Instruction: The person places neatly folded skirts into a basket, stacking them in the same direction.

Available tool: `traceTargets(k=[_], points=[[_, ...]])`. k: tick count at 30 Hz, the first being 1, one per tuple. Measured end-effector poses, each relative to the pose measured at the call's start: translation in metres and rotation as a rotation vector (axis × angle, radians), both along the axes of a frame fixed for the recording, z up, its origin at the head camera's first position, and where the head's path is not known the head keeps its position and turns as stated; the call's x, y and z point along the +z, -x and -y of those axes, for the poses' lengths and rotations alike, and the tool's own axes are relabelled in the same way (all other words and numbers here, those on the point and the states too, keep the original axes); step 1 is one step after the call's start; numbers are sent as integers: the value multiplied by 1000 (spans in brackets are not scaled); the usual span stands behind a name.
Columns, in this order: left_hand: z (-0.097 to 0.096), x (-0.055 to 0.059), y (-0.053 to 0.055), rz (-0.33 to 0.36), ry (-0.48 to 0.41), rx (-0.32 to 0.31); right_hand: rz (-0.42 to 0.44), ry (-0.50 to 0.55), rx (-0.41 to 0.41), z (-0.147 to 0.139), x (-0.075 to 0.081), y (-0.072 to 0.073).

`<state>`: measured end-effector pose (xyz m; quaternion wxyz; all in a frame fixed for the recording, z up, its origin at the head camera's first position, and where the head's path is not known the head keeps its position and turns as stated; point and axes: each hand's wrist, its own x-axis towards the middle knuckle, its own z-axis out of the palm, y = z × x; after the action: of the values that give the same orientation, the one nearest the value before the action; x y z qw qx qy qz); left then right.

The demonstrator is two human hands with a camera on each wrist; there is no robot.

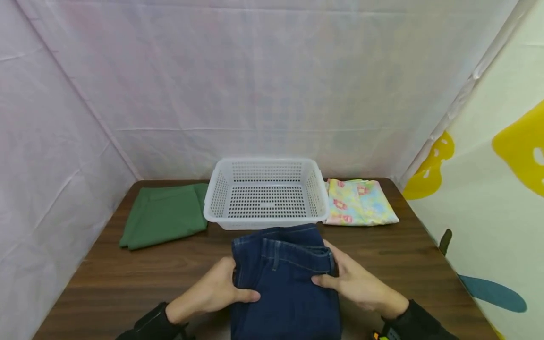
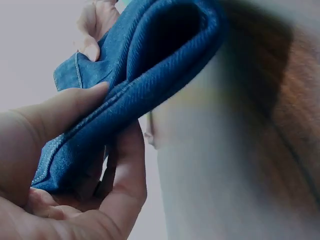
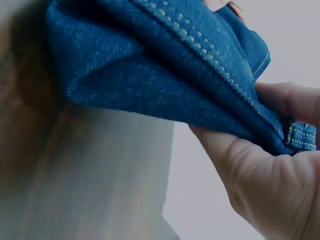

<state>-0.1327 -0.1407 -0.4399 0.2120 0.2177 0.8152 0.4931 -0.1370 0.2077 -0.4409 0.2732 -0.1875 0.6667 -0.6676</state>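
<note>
A folded pair of dark blue jeans (image 1: pixel 289 293) is held between both hands at the front middle of the table, its waistband and a belt loop at the far end. My left hand (image 1: pixel 218 288) grips the left edge, thumb on top and fingers underneath, as the left wrist view shows around the thick denim fold (image 2: pixel 115 95). On the opposite edge my right hand (image 1: pixel 354 281) pinches the jeans close to the waistband, thumb over the cloth. In the right wrist view, the stitched seam (image 3: pixel 200 47) runs towards that thumb, and the lower fold hangs over the table.
Beyond the jeans stands a white perforated plastic basket (image 1: pixel 267 222) with nothing in it. A folded green cloth (image 1: pixel 167 215) lies to its left, and a folded flowery cloth (image 1: pixel 359 203) to its right. White curtains (image 1: pixel 263 85) enclose the brown wooden table (image 1: pixel 106 278).
</note>
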Motion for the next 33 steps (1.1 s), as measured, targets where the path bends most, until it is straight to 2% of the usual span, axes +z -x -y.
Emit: traceTargets(k=[3,6,9,12,17,23,27,33], points=[[1,8,-2,-6,-13,-4,-56,39,63,-1,10,3],[1,17,-2,-49,-16,-3,-101,70,97,-2,22,8],[2,27,2,-96,-24,4,-128,69,75,-2,33,16],[4,38,11,-130,-35,15,-120,91,39,0,44,27],[8,58,32,-212,-36,59,-81,154,16,5,60,49],[10,73,66,-300,-15,132,-8,120,-84,12,76,82],[10,80,91,-259,-33,183,36,80,-156,19,84,107],[9,88,123,-123,-23,249,71,100,-201,24,88,144]])
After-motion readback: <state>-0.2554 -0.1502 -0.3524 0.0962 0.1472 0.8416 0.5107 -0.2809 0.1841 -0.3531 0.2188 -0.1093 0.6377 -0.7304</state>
